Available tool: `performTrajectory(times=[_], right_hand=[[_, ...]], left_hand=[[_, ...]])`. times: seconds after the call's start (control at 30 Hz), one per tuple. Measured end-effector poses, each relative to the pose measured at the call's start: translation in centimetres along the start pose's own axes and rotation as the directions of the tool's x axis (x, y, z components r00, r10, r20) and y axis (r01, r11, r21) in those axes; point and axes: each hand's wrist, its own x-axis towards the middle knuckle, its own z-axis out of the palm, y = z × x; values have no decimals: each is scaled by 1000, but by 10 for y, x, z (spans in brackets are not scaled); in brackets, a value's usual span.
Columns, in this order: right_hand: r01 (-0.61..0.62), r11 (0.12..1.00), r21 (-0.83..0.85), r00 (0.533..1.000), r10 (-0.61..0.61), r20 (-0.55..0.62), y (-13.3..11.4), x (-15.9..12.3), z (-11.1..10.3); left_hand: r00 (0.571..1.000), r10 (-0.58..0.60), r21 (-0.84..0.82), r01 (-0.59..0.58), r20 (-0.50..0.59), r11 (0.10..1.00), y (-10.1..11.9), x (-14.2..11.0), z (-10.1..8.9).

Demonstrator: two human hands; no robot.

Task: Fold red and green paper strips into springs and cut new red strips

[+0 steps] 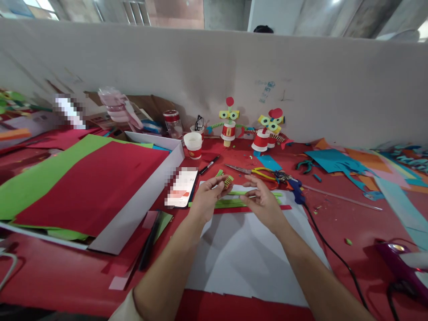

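Note:
Between the thumb and fingers of my left hand [205,198] is a small accordion-folded paper strip [228,182], green with dark lines. My right hand [262,200] hovers just to its right, fingers curved and apart, with nothing visible in it. Below both hands, green paper strips [230,203] and a red paper strip [286,207] lie across a white sheet [247,263]. Another small green folded piece [219,172] shows just behind my left hand. Scissors with yellow handles [262,173] and a glue gun [297,189] with a black cord lie beyond my right hand.
A white box [140,200] of red and green paper stands left, beside a phone [182,187] and black marker [209,165]. Paper cups [193,146] and paper-cup robot figures [229,131] line the back partition. Coloured scraps [334,160] and a purple device [401,263] lie right.

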Motion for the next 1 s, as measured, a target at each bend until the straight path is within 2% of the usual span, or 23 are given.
performTrajectory(times=[0.1, 0.2, 0.27, 0.37, 0.43, 0.57, 0.67, 0.8, 0.9, 1.0], right_hand=[[-37, 991, -130, 995, 24, -97, 8, 5, -5], [40, 934, -355, 994, -71, -77, 14, 7, -7], [111, 852, -512, 989, -145, -27, 15, 7, -6], [139, 778, -613, 987, -162, 19, 18, 5, -3], [147, 769, -622, 987, -159, 36, 20, 5, -1], [171, 765, -621, 984, -169, 62, 23, 4, 2], [180, 758, -627, 982, -175, 71, 25, 4, 2], [201, 749, -631, 978, -188, 89, 26, 4, 2], [211, 749, -628, 976, -191, 100, 26, 3, 2], [203, 752, -627, 978, -185, 95, 24, 3, 2]], left_hand=[[992, 110, 110, -104, -54, 989, -4, 9, -4], [980, 191, 324, -162, -57, 932, -7, 16, -10], [963, 268, 526, -213, -29, 824, -9, 20, -15], [933, 359, 739, -257, 22, 622, -11, 26, -23], [926, 376, 772, -261, 31, 579, -13, 29, -27], [941, 328, 774, -267, 82, 574, -16, 31, -32], [944, 301, 797, -285, 136, 532, -14, 28, -31], [930, 325, 839, -312, 173, 446, -7, 23, -28], [926, 341, 872, -296, 162, 390, -2, 20, -27], [929, 351, 873, -267, 120, 407, 0, 20, -28]])
